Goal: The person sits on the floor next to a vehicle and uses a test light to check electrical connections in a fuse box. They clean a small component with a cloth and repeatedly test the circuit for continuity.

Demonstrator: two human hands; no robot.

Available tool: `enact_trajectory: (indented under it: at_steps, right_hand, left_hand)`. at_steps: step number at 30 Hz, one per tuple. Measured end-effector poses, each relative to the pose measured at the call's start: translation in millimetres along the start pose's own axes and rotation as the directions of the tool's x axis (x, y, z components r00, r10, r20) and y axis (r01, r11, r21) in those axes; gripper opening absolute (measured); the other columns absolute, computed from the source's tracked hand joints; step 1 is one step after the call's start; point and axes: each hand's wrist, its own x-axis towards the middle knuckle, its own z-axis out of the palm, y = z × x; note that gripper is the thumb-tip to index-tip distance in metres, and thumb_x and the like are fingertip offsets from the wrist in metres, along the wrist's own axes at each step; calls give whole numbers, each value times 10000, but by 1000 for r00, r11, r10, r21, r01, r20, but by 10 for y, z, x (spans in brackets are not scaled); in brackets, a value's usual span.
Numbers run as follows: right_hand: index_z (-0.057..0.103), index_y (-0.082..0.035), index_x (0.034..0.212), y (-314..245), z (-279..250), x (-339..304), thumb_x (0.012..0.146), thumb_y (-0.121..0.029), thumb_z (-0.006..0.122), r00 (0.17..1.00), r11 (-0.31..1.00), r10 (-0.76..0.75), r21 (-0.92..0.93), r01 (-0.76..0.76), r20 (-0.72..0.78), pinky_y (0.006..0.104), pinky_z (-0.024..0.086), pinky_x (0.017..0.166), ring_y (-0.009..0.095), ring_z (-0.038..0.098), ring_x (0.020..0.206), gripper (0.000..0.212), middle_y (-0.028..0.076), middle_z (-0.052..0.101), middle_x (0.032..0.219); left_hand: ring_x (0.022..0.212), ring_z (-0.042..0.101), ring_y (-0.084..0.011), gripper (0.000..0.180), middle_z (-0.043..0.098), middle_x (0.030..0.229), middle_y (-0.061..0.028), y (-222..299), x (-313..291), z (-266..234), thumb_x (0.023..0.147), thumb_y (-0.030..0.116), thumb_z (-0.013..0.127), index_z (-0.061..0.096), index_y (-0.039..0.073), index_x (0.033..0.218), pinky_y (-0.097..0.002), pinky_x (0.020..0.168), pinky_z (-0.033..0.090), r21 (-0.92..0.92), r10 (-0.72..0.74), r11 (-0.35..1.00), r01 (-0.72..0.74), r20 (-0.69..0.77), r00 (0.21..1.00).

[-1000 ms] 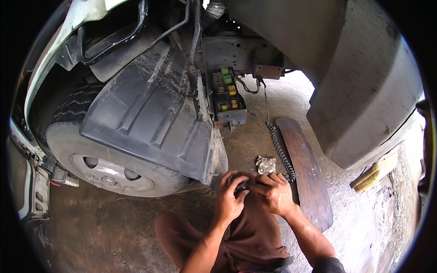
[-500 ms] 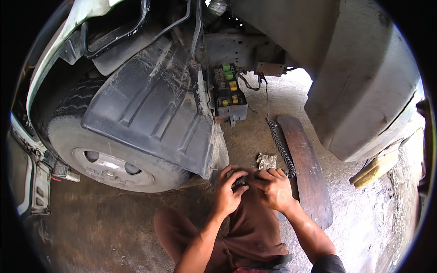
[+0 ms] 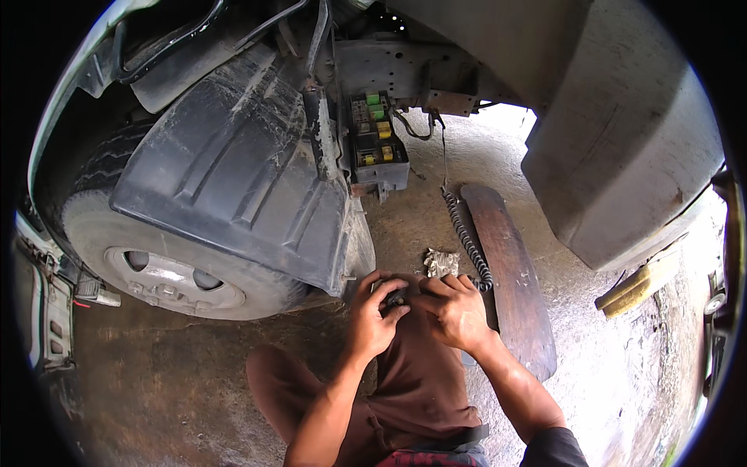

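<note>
My left hand (image 3: pixel 376 315), held above my knee, has its thumb and fingers curled round a small dark part (image 3: pixel 397 299); too little of it shows to tell its kind. Right beside it, my right hand (image 3: pixel 457 311) is closed, knuckles up, with the fingertips turned toward that part. Whatever the right fingers pinch is hidden beneath them. Just beyond the hands, a crumpled silvery wrapper (image 3: pixel 442 263) lies on the ground. A coiled dark cable (image 3: pixel 468 241) runs down close to my right hand.
A fuse box (image 3: pixel 381 167) with green and yellow pieces hangs ahead by the vehicle frame. The wheel (image 3: pixel 175 276) and its black mudguard (image 3: pixel 241 187) stand at left. A curved brown board (image 3: pixel 513 288) lies at right, under a large grey tank-like body (image 3: pixel 622 148). A yellow block (image 3: pixel 642 288) sits farther right.
The view has shifted, so the surroundings sit slightly farther left and higher. Both hands keep nearly the same pose, close together around the small dark part.
</note>
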Motion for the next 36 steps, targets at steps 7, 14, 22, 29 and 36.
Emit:
enact_trajectory:
  at_steps: [7, 14, 22, 29, 36]
  right_hand:
    - [831, -246, 1127, -9, -31, -18, 730, -143, 787, 1000, 1000, 8, -31, -8, 18, 385, 479, 831, 216, 646, 917, 412, -29, 705, 1126]
    - [829, -243, 1127, -20, -4, -57, 706, -131, 785, 999, 998, 39, -39, -39, 8, 378, 480, 817, 212, 646, 932, 438, -37, 698, 1118]
    - [818, -211, 1139, 9, 18, -59, 665, -173, 795, 997, 999, -17, -29, 15, -77, 381, 480, 837, 217, 623, 914, 476, -29, 653, 1050]
    - [819, -242, 1154, 13, 43, -86, 671, -174, 797, 999, 1000, 28, 0, -28, -32, 384, 491, 873, 229, 627, 968, 488, -22, 672, 1106]
    - [835, -210, 1116, 66, -38, -135, 735, -96, 778, 997, 992, 78, 96, -76, -11, 393, 513, 874, 235, 669, 975, 402, -22, 743, 1149]
  left_hand:
    - [1275, 629, -308, 491, 561, 1423, -124, 21, -7, 33, 807, -22, 887, 748, 114, 1257, -383, 942, 626, -50, -12, 999, 11, -17, 1000]
    - [1287, 615, -314, 489, 568, 1415, -127, 8, -16, 56, 805, -18, 887, 750, 121, 1253, -402, 940, 610, -3, 14, 1000, -14, -19, 1000]
    - [1296, 611, -321, 496, 570, 1404, -133, -50, -16, 79, 802, -19, 888, 752, 125, 1257, -401, 956, 607, 40, 57, 998, -56, -33, 998]
    - [1310, 606, -310, 479, 555, 1420, -126, 9, -30, 51, 825, -29, 871, 747, 117, 1264, -379, 950, 616, -34, -6, 999, 5, -16, 1000]
    - [1307, 607, -293, 437, 561, 1426, -119, -26, -58, 7, 843, 18, 879, 746, 105, 1251, -346, 927, 611, -204, -6, 979, 8, 11, 1000]
